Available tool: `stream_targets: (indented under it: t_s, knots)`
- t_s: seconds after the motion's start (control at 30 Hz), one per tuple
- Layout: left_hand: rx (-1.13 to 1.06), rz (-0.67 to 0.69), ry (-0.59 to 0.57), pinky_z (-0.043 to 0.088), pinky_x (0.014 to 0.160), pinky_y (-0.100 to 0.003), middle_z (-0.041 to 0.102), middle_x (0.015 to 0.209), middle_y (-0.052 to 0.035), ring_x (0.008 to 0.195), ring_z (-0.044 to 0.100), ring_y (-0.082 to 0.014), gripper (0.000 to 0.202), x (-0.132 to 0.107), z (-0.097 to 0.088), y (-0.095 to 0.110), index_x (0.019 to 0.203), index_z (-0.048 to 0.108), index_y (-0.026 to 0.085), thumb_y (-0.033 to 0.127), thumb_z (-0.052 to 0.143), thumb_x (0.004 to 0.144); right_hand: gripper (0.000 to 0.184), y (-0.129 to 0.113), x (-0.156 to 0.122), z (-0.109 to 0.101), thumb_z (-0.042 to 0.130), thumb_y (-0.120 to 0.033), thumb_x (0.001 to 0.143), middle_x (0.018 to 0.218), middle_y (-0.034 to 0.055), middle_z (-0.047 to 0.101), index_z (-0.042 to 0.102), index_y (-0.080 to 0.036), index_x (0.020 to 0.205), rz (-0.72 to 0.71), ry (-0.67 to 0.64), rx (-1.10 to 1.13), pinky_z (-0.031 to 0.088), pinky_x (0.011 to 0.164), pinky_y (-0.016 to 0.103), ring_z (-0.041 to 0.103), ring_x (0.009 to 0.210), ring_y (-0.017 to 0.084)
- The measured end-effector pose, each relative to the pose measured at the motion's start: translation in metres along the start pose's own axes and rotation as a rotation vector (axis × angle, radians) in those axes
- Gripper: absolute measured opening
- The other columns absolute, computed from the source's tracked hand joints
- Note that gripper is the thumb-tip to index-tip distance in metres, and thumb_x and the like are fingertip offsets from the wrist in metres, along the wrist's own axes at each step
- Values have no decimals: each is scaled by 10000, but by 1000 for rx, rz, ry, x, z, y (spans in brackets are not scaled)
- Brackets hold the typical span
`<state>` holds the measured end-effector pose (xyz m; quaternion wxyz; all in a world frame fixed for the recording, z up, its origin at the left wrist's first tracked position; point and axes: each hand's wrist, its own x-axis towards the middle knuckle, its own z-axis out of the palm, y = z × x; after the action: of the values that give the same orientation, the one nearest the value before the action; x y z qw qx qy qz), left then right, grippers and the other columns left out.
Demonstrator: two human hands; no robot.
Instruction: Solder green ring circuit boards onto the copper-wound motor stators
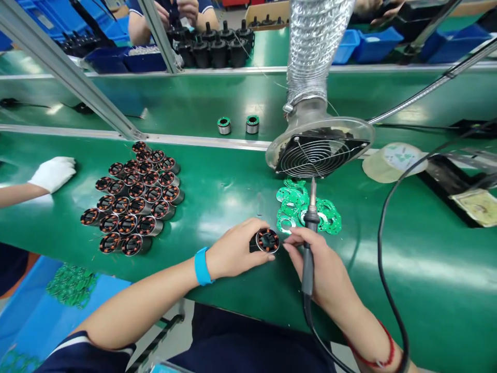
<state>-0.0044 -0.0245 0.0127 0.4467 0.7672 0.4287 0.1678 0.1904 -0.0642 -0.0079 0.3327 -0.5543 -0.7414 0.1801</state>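
Observation:
A motor stator (267,240) with a black inside and orange copper windings stands on the green bench, its open end up. My left hand (235,248) is wrapped round it, thumb in front and fingers behind. In my right hand (330,272) lies a soldering iron (308,269), its tip pointing away from me. The thumb and index finger of that hand come close together just right of the stator; whether they pinch anything small I cannot tell. Beyond the right hand lies a pile of green ring-shaped circuit boards (291,202), partly covered by the iron.
Several more stators (137,191) stand grouped at left, near a co-worker's white-gloved hand (54,174). A fume extractor (318,150) hangs over the boards. Two stators with green boards (252,124) stand behind the rail. At right are a tape roll (394,161) and a sponge tray (476,207).

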Motion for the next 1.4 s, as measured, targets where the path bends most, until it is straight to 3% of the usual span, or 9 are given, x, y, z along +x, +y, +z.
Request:
stream_targets:
  t_s: [0.1,0.23,0.4,0.6,0.77,0.9,1.0,1.13,1.4]
  knots:
    - [80,-5,46,518,837,-369,640,1014,-47,945,610,-221,304,3,2,7,1039,557,194,252,702,778,195,6,0,0,471,-269,922,798,35,700,567,-222,1086,-5,25,-95,537,622,325,682,698,204]
    - [405,30,123,495,874,-427,617,1021,-91,970,565,-258,286,4,-2,3,1070,560,162,233,656,811,243,16,5,0,451,-261,931,865,58,692,542,-212,1151,87,66,-153,534,689,364,672,775,226]
    - [637,54,72,487,859,-446,592,1084,-111,962,542,-272,363,3,-12,-9,1147,550,173,259,678,818,284,23,10,5,517,-247,857,870,67,688,588,-211,1131,102,-44,-168,526,721,395,652,810,252]
    - [344,45,138,492,898,-426,616,1101,-92,1022,574,-254,451,3,-4,-15,1199,481,180,191,691,800,326,8,14,22,484,-237,882,908,104,688,565,-174,1191,206,-54,-188,508,589,355,656,694,233]
    - [169,10,153,503,860,-385,626,1066,-70,992,597,-233,410,4,7,-11,1101,485,192,166,715,763,344,2,7,5,487,-380,938,823,26,701,491,-204,1233,382,155,117,531,528,281,646,544,143]
    - [172,48,130,493,848,-379,620,1044,-76,980,578,-233,384,9,13,-6,1094,489,179,179,709,780,360,11,-16,-21,498,-414,943,771,13,695,575,-227,1240,397,240,253,520,498,278,617,506,128]
    - [205,61,129,485,843,-387,612,1035,-76,967,563,-234,365,13,18,-5,1091,491,179,206,701,794,226,19,-36,-31,590,-368,896,740,3,652,679,-232,1053,341,301,267,485,480,267,579,516,117]
    - [231,39,146,481,825,-388,609,1018,-68,941,556,-233,336,15,22,-3,1086,492,195,240,682,813,118,27,-52,-28,659,-336,848,635,-24,585,676,-225,882,384,326,347,421,414,238,515,454,100]
    - [226,52,191,484,816,-359,612,1037,-64,934,572,-215,338,15,25,0,1101,478,194,263,667,829,129,34,-55,-24,642,-354,864,605,-26,578,688,-235,878,426,275,329,418,429,246,530,467,111]
